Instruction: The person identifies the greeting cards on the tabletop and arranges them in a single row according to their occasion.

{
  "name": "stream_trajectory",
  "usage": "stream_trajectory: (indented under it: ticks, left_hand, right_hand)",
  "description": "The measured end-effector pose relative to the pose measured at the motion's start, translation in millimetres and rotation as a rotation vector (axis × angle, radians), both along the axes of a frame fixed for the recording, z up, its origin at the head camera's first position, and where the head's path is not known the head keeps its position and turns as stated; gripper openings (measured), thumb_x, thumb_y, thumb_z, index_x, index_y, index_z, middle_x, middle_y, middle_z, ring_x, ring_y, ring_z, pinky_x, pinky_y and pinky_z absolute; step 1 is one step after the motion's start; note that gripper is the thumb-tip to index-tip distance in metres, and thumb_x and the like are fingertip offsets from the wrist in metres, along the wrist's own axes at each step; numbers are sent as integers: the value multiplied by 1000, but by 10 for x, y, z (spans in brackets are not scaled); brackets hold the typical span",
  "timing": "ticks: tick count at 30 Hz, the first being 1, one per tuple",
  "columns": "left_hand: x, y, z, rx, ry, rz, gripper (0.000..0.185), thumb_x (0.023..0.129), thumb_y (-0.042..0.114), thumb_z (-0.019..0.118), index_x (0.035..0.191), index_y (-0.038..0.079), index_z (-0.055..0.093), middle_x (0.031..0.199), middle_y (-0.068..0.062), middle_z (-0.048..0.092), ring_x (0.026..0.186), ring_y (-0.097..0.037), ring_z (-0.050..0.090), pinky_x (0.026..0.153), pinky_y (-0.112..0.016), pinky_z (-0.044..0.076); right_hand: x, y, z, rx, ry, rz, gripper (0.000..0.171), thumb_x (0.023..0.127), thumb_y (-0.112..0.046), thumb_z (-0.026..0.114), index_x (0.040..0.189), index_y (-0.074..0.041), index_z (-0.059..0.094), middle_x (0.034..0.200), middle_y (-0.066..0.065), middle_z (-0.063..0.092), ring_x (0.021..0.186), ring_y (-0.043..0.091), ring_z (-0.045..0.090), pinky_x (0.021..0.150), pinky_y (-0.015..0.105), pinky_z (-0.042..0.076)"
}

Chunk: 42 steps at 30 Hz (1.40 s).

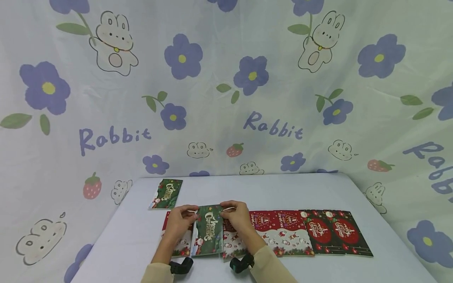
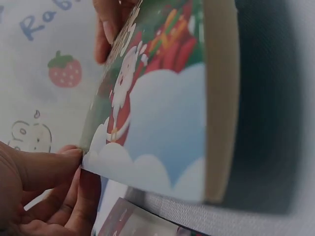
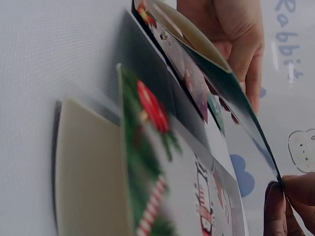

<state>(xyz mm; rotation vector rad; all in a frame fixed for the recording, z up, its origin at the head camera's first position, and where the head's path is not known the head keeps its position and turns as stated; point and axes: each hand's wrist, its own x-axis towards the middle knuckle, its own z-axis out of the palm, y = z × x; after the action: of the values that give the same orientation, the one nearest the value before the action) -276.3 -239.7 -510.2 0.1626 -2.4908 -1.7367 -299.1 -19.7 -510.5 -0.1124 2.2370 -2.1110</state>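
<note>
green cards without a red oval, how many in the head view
2: one green card held by the left hand and right hand, another green card farther back to the left. More may be hidden underneath.

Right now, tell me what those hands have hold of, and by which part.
A green Christmas card: the left hand pinches it near its upper left corner, the right hand near its upper right.

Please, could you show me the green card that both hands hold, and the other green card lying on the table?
Held green card [image 1: 209, 231]: head view, middle of its front.
Other green card [image 1: 168, 194]: head view, middle of its front.
</note>
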Motion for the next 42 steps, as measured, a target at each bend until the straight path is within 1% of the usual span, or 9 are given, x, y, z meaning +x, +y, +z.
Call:
stream_trajectory:
  ticks: [3,7,13,17,23,26,31,37,42]
  left_hand:
    - [-5,1,-1,18,7,-3,24,95,-8,70,115,2,77,92,-9,71,82,-21,67,63,-30,56]
    - [-14,3,-9,36,17,-2,25,94,-9,70,115,1,78,90,-8,72,82,-20,69,62,-30,57]
    - [-12,7,-11,55,27,11,24,94,-9,71,115,1,78,91,-9,72,83,-19,68,66,-28,58]
    - [-14,15,-8,85,16,11,24,94,-8,71,115,0,78,91,-10,72,83,-20,67,68,-28,58]
    - [2,17,16,134,-2,11,23,95,-7,71,117,-1,77,93,-11,72,84,-21,67,67,-30,57]
    - [3,13,28,144,-14,23,24,96,-7,71,118,-2,76,96,-11,74,84,-21,68,66,-31,58]
    - [-19,0,38,138,-32,59,25,96,-5,71,119,1,76,96,-10,76,83,-19,69,66,-30,58]
    - [-32,-36,52,137,-17,74,25,97,-6,69,121,-1,76,102,-12,75,89,-19,70,71,-27,57]
    - [-57,-92,67,174,4,92,26,98,-6,68,123,-2,74,102,-14,75,90,-18,71,73,-26,58]
  right_hand:
    - [6,0,6,-2,5,-2,25,88,5,78,113,-1,77,102,10,72,86,17,68,80,36,58]
    - [7,1,3,9,8,-10,25,88,4,78,113,-1,77,102,9,73,86,16,68,78,33,57]
    - [8,15,-8,-4,3,-10,26,87,4,78,112,-3,77,104,8,71,88,17,68,78,31,56]
    - [7,23,-15,0,2,-12,26,87,4,78,112,-4,77,105,7,70,88,16,68,78,32,57]
    - [11,39,-15,16,1,2,25,88,3,78,112,-4,77,104,7,70,87,16,68,79,33,57]
    - [19,45,-1,10,4,15,25,89,3,78,113,-3,77,105,8,71,87,16,68,78,33,57]
    - [19,53,18,0,12,49,28,89,3,78,117,-3,77,109,9,70,89,17,69,80,33,58]
    - [29,71,62,9,17,102,37,88,6,78,124,-3,75,111,12,69,92,18,69,82,33,58]
    - [55,82,119,-19,7,179,42,88,7,77,129,-1,72,114,18,68,93,19,70,84,35,59]
